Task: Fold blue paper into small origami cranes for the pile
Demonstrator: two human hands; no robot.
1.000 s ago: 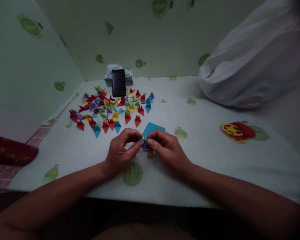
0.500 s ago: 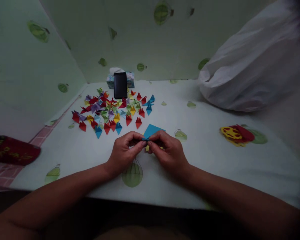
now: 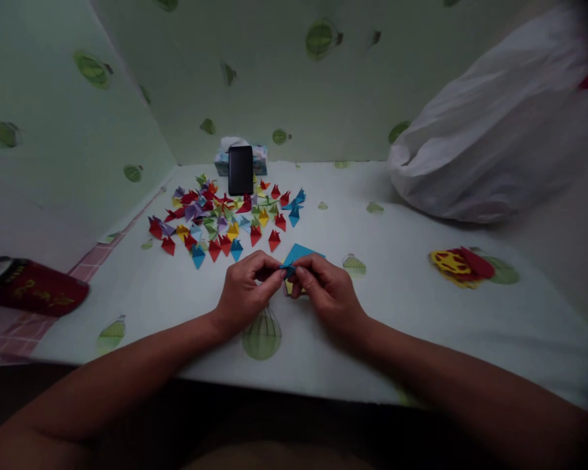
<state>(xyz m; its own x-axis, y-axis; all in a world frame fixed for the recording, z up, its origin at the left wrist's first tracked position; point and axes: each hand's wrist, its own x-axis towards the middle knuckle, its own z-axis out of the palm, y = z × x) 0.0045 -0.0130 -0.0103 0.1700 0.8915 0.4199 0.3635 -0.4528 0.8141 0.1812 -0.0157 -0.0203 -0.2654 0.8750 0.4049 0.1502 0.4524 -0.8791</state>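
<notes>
Between my two hands is a small folded piece of blue paper [image 3: 287, 266]. My left hand [image 3: 247, 287] pinches its left end between thumb and forefinger. The fingers of my right hand [image 3: 326, 287] are closed on its right side. Just beyond my hands a flat blue paper sheet [image 3: 304, 252] lies on the table, partly covered by them. A bit of yellow paper [image 3: 298, 287] shows beneath my right fingers. Further off to the left spreads a cluster of folded paper cranes [image 3: 220, 222] in red, blue, yellow, green and purple.
A black phone [image 3: 240, 171] leans on a tissue box [image 3: 261, 158] at the back. At far left lies a red can [image 3: 39, 287]. A large white plastic bag [image 3: 475, 143] fills the back right, with red and yellow cut-outs [image 3: 463, 266] in front of it.
My right fingers have shifted on the blue paper, which now shows tilted with a small point standing out. The whole view has shifted slightly, bringing more of the can into sight.
</notes>
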